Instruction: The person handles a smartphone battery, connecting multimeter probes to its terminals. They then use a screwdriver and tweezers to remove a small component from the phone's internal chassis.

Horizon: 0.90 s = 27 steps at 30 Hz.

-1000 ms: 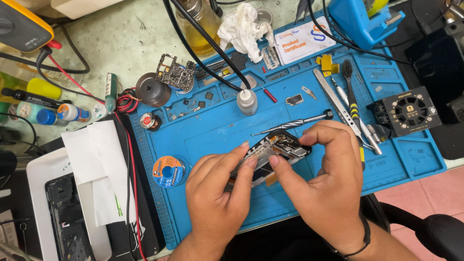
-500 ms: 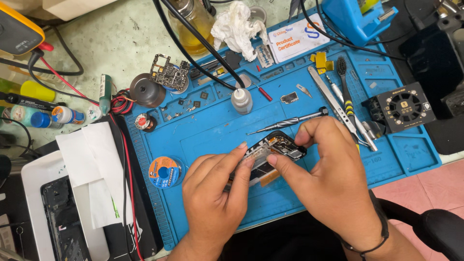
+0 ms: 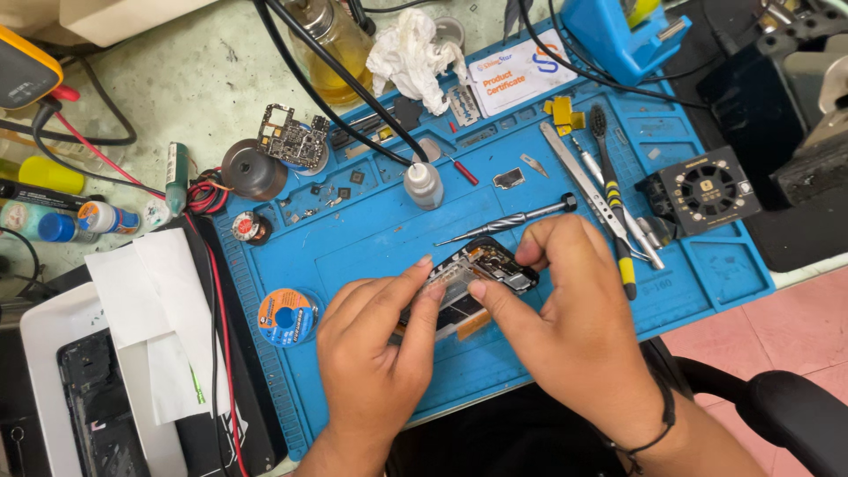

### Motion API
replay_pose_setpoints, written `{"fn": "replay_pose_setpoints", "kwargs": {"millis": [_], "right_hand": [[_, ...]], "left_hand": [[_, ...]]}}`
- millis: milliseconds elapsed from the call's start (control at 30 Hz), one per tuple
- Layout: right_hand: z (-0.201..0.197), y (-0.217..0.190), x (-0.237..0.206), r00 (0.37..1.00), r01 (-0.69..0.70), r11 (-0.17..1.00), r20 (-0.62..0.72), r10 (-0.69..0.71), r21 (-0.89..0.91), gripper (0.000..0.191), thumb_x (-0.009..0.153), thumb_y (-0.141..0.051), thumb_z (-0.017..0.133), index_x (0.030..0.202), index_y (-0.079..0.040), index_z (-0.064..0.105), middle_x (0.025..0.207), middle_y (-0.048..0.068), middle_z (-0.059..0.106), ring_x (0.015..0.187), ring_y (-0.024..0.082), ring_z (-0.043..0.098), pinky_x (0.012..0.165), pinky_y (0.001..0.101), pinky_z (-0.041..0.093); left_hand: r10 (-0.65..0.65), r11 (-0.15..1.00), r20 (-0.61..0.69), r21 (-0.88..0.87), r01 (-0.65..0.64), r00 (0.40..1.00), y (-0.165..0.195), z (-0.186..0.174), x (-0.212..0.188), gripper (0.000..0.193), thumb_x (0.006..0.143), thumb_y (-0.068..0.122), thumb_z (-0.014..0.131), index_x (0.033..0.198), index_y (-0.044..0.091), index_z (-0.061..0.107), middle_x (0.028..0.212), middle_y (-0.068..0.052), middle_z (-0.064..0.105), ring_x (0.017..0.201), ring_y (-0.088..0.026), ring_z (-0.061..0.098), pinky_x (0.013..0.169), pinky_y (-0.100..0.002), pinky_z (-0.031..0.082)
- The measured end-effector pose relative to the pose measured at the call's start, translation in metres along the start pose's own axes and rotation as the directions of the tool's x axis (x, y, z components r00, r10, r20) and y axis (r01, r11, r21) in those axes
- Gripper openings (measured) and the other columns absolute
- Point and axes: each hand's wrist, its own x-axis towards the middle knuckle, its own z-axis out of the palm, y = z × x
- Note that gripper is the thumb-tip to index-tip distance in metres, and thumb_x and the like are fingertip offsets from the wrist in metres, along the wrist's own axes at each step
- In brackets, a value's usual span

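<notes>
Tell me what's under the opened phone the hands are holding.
The blue work mat lies under the opened phone. The left hand and right hand cover the rest beneath it.

Bright, even overhead light; soft short shadows under hands; mild glare on glass bottle at 12 o'clock; sharp focus throughout.

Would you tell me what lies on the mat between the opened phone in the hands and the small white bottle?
In the head view, a slim metal screwdriver lies between the opened phone and the white bottle.
</notes>
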Motion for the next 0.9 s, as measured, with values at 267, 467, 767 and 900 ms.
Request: {"fn": "replay_pose_setpoints", "kwargs": {"millis": [267,467,767,900], "right_hand": [[-0.026,0.001,-0.016,0.986,0.166,0.985,-0.015,-0.166,0.055,0.043,0.078,-0.012,0.081,0.110,0.003,0.057,0.105,0.016,0.061,0.096,0.027,0.063,0.083,0.0332,0.051],[-0.062,0.027,-0.024,0.998,0.043,0.990,0.042,-0.038,-0.136,0.021,0.084,-0.011,0.075,0.102,-0.002,0.068,0.095,0.008,0.069,0.081,0.022,0.072,0.069,0.0330,0.056],[-0.054,0.045,0.030,0.956,0.266,0.663,0.282,-0.085,-0.700,0.028,0.072,-0.014,0.072,0.098,-0.009,0.063,0.082,0.013,0.063,0.069,0.031,0.068,0.056,0.0438,0.055],[-0.045,0.052,0.037,0.949,0.252,0.621,0.314,-0.011,-0.742,0.027,0.076,-0.013,0.071,0.101,-0.009,0.060,0.086,0.017,0.062,0.069,0.033,0.069,0.055,0.0434,0.057]], "left_hand": [[-0.058,0.997,-0.008,-0.050,0.058,0.998,0.000,-0.003,0.003,0.022,0.084,0.003,0.080,0.106,0.002,0.077,0.083,-0.010,0.075,0.073,-0.020,0.070,0.067,-0.031,0.053],[-0.133,0.989,0.010,-0.068,0.133,0.991,-0.006,-0.005,-0.002,0.023,0.084,0.006,0.079,0.107,0.001,0.077,0.082,-0.011,0.075,0.072,-0.020,0.071,0.067,-0.030,0.052],[-0.175,0.981,0.223,-0.042,0.189,0.959,-0.016,-0.001,0.000,0.026,0.081,0.013,0.080,0.105,0.004,0.079,0.081,-0.011,0.078,0.071,-0.016,0.076,0.066,-0.027,0.055],[-0.246,0.966,0.263,-0.010,0.258,0.933,-0.018,0.002,-0.001,0.027,0.080,0.015,0.081,0.105,0.005,0.080,0.079,-0.012,0.079,0.071,-0.017,0.077,0.065,-0.029,0.056]]}}
